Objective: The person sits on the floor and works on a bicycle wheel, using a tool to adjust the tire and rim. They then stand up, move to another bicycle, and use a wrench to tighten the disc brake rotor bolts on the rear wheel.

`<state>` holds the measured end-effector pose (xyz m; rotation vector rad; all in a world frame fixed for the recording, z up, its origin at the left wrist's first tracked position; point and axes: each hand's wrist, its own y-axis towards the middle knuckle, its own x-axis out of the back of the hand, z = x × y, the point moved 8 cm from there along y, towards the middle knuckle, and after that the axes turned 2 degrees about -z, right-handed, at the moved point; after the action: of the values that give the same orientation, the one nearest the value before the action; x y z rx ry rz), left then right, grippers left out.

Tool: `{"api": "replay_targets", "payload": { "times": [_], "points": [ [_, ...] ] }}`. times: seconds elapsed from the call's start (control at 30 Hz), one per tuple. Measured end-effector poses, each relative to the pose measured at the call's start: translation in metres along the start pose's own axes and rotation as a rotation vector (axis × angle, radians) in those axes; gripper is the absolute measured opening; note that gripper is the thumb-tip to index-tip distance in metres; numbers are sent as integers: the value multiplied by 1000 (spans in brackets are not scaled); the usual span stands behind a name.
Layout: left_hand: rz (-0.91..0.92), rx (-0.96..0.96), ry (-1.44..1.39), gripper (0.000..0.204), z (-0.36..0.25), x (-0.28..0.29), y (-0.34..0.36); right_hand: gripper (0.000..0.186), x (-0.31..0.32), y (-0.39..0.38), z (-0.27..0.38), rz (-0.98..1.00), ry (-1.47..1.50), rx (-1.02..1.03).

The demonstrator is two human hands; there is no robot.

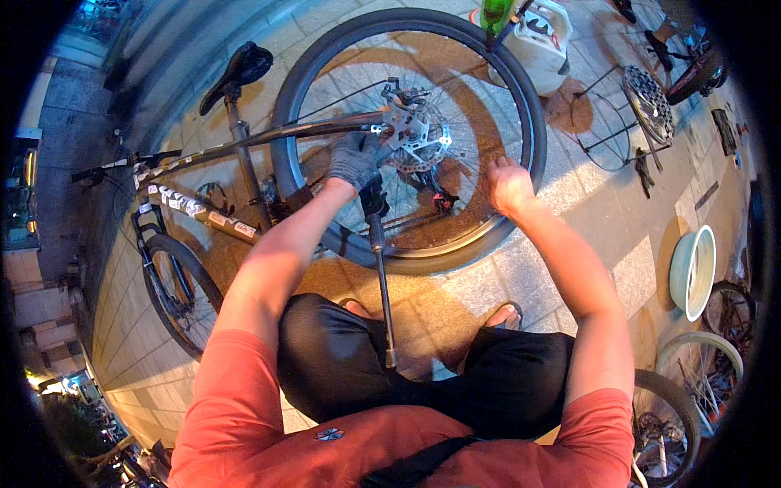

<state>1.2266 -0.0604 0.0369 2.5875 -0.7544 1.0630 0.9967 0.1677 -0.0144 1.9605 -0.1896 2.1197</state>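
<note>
My left hand (355,163), in a grey glove, is closed at the rear dropout of a bicycle frame (325,126), beside the brake disc (419,140). What its fingers hold is hidden. Below it, a long dark rod with a silver tip, apparently a kickstand (382,276), points toward me. My bare right hand (511,189) has its fingers curled in at the right side of the rear wheel, over the inner edge of the tyre (533,106). Whether it grips the rim or a small thing cannot be made out. A brake caliper (415,96) sits above the disc.
The bicycle's saddle (237,71) and front wheel (181,289) are on the left. A white jug (543,50) and green bottle (495,15) stand behind the wheel. Rightward are a sprocket cassette (648,104), a pale basin (691,272) and loose wheels (667,423).
</note>
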Motion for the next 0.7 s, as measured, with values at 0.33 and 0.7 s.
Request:
{"api": "replay_targets", "payload": {
  "times": [0.33,0.7],
  "points": [
    [15,-158,245,38,27,3,2,25,-26,-25,63,231,294,82],
    [-16,-40,10,40,-2,13,-1,26,-16,-13,68,251,270,-34]
  ]
}}
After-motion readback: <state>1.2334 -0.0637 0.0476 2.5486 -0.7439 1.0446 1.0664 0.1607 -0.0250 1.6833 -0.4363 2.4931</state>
